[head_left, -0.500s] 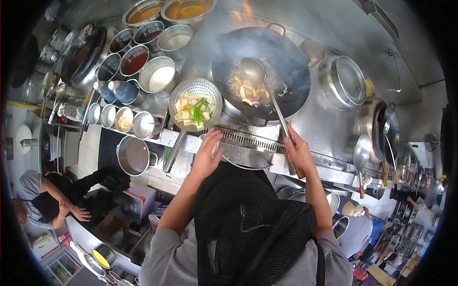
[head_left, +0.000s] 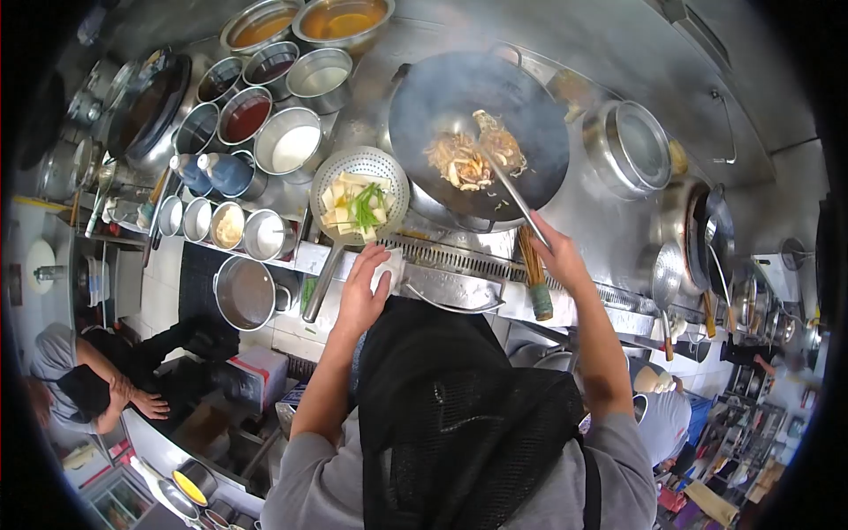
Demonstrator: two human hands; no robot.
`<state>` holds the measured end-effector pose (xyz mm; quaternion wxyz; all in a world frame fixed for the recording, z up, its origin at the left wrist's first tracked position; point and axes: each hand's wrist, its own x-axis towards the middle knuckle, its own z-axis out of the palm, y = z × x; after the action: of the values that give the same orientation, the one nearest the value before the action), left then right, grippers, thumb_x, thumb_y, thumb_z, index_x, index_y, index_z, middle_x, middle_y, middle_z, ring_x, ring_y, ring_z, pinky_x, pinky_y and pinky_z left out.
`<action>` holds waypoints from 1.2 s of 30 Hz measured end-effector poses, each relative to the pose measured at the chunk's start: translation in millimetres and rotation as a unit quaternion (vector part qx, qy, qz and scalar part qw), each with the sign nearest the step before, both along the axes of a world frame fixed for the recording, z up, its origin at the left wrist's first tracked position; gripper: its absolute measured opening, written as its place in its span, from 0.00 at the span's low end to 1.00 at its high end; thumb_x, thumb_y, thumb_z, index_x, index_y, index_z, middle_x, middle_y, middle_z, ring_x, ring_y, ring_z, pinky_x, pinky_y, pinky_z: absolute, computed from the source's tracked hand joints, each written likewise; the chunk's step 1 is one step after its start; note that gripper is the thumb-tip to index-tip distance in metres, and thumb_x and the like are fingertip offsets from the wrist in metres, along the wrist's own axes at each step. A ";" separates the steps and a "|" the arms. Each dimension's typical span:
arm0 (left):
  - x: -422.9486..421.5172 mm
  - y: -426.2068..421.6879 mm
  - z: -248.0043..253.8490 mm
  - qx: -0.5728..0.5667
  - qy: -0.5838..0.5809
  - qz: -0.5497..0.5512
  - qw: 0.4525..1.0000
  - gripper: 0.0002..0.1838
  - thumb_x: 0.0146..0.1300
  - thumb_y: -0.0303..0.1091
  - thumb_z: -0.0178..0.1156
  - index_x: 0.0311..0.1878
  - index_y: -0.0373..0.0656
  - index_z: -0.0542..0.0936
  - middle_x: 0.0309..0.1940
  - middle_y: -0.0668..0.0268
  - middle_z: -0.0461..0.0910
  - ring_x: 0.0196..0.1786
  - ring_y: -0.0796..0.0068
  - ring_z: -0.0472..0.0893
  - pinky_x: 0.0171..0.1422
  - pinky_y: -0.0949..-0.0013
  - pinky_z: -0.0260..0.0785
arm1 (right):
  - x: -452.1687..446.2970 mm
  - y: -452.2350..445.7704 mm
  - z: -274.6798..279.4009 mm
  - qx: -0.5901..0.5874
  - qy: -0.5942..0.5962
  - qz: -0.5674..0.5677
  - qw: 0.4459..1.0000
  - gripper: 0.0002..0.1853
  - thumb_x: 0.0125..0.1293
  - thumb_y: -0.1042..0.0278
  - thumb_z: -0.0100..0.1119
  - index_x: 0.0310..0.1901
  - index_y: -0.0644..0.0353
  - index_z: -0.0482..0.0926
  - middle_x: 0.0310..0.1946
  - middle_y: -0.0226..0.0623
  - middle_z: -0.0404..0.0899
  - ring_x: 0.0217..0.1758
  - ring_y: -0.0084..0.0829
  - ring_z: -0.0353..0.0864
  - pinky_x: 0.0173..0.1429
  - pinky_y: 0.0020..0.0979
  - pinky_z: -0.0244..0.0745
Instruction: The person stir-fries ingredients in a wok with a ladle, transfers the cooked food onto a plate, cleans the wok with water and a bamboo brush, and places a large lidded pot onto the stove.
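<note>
Head view: the right hand (head_left: 555, 251) is closed round a ladle (head_left: 513, 188); beyond it, the wok (head_left: 543, 155) holds sliced food (head_left: 461, 162). The left hand (head_left: 360, 293) curls loosely by a pale cloth (head_left: 394, 266), grip unclear; beyond it, a strainer (head_left: 358, 158) holds pale chunks (head_left: 340, 196) and greens (head_left: 367, 208).

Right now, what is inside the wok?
Inside the wok lie browned and pale food pieces, some in strips, with the ladle in the right hand reaching in among them. The wok's bottom beneath the food is covered, so I cannot see it.
</note>
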<state>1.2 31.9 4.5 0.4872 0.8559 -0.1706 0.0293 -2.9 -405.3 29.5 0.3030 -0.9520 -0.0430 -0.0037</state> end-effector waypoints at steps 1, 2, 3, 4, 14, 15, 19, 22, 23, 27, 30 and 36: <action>0.7 0.4 -1.5 -0.002 0.002 0.000 1.000 0.19 0.70 0.24 0.65 0.63 0.39 0.80 0.66 0.51 0.80 0.75 0.46 0.75 0.77 0.53 0.68 | -19.6 -15.0 8.9 -0.109 0.028 -0.010 0.994 0.32 0.74 0.66 0.63 0.78 0.39 0.72 0.47 0.48 0.87 0.46 0.56 0.88 0.52 0.51 0.84; 1.3 1.2 -3.4 -0.004 -0.003 -0.002 1.000 0.18 0.70 0.24 0.65 0.63 0.39 0.80 0.66 0.52 0.80 0.75 0.46 0.75 0.77 0.53 0.68 | -37.9 -27.7 26.7 -0.217 0.056 -0.017 0.974 0.32 0.72 0.66 0.64 0.77 0.33 0.73 0.43 0.44 0.86 0.42 0.52 0.89 0.49 0.51 0.85; 1.4 2.7 -5.4 -0.004 -0.008 -0.002 1.000 0.18 0.71 0.24 0.65 0.63 0.39 0.80 0.66 0.52 0.80 0.75 0.46 0.75 0.77 0.53 0.68 | -52.4 -35.5 49.1 -0.275 0.038 -0.013 0.961 0.32 0.72 0.67 0.64 0.76 0.33 0.75 0.39 0.41 0.84 0.37 0.49 0.88 0.44 0.50 0.84; 2.2 4.9 -8.4 -0.004 -0.004 0.001 1.000 0.18 0.71 0.24 0.65 0.63 0.39 0.80 0.66 0.52 0.80 0.75 0.46 0.75 0.77 0.53 0.68 | -62.3 -40.3 74.7 -0.330 0.021 -0.008 0.944 0.31 0.71 0.68 0.64 0.75 0.32 0.77 0.36 0.39 0.82 0.33 0.45 0.88 0.39 0.50 0.84; 13.5 -81.9 -11.6 0.034 -0.063 -0.180 0.981 0.28 0.64 0.24 0.67 0.68 0.39 0.78 0.76 0.51 0.70 0.83 0.43 0.63 0.84 0.47 0.61 | -101.3 1.9 283.6 -0.275 0.155 -0.116 0.942 0.31 0.62 0.77 0.70 0.69 0.45 0.83 0.45 0.45 0.89 0.46 0.53 0.88 0.53 0.47 0.81; 17.8 -101.6 0.2 0.054 -0.076 -0.206 0.974 0.31 0.62 0.24 0.68 0.71 0.37 0.76 0.79 0.50 0.66 0.85 0.43 0.59 0.86 0.47 0.58 | -100.3 -1.9 268.7 -0.261 0.177 -0.119 0.942 0.31 0.63 0.75 0.71 0.69 0.46 0.83 0.48 0.49 0.89 0.49 0.55 0.87 0.56 0.48 0.81; 24.4 -158.1 -19.5 0.116 -0.104 -0.197 0.968 0.37 0.61 0.26 0.69 0.73 0.30 0.70 0.85 0.49 0.53 0.89 0.43 0.47 0.89 0.47 0.51 | -84.1 -41.5 131.1 -0.130 0.112 -0.135 0.976 0.27 0.68 0.71 0.69 0.70 0.53 0.81 0.54 0.57 0.87 0.55 0.57 0.88 0.59 0.47 0.81; 26.0 -148.8 -20.3 0.159 -0.109 -0.235 0.953 0.36 0.61 0.27 0.70 0.73 0.30 0.70 0.86 0.51 0.52 0.89 0.44 0.47 0.89 0.49 0.52 | -55.8 -21.3 80.4 0.100 0.186 -0.285 0.935 0.27 0.75 0.67 0.64 0.74 0.59 0.76 0.50 0.62 0.87 0.54 0.57 0.89 0.56 0.49 0.81; 28.4 -142.3 -17.3 0.130 -0.081 -0.250 0.956 0.35 0.63 0.27 0.69 0.73 0.32 0.71 0.87 0.52 0.52 0.89 0.46 0.48 0.89 0.49 0.53 | -45.1 -18.0 59.7 0.104 0.185 -0.283 0.935 0.27 0.75 0.67 0.64 0.74 0.59 0.76 0.50 0.62 0.87 0.54 0.57 0.89 0.56 0.49 0.81; 22.3 -113.2 -13.4 0.051 -0.041 -0.226 0.972 0.32 0.66 0.24 0.66 0.74 0.41 0.72 0.85 0.53 0.57 0.89 0.46 0.52 0.87 0.49 0.57 | 1.6 9.4 -12.6 0.001 0.024 -0.253 0.967 0.30 0.80 0.63 0.59 0.79 0.59 0.68 0.37 0.54 0.86 0.33 0.43 0.87 0.39 0.44 0.80; 6.2 -79.6 -17.9 0.032 -0.007 -0.182 0.983 0.31 0.67 0.22 0.65 0.73 0.41 0.74 0.83 0.52 0.60 0.88 0.45 0.53 0.87 0.49 0.56 | 14.5 45.2 0.7 0.100 0.082 -0.246 0.961 0.30 0.81 0.63 0.57 0.80 0.60 0.66 0.30 0.42 0.81 0.22 0.29 0.78 0.28 0.37 0.74; -21.1 3.7 -8.9 0.044 0.008 -0.017 0.999 0.24 0.67 0.21 0.65 0.67 0.40 0.78 0.76 0.49 0.71 0.84 0.42 0.63 0.85 0.48 0.58 | -36.0 74.0 82.1 0.300 0.182 -0.181 0.919 0.30 0.82 0.65 0.55 0.82 0.58 0.65 0.24 0.24 0.70 0.18 0.17 0.66 0.22 0.27 0.65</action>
<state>-19.9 35.6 -4.4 0.4505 0.8739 -0.1822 0.0072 -39.0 -331.3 111.6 0.5711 -0.7922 0.1895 0.1020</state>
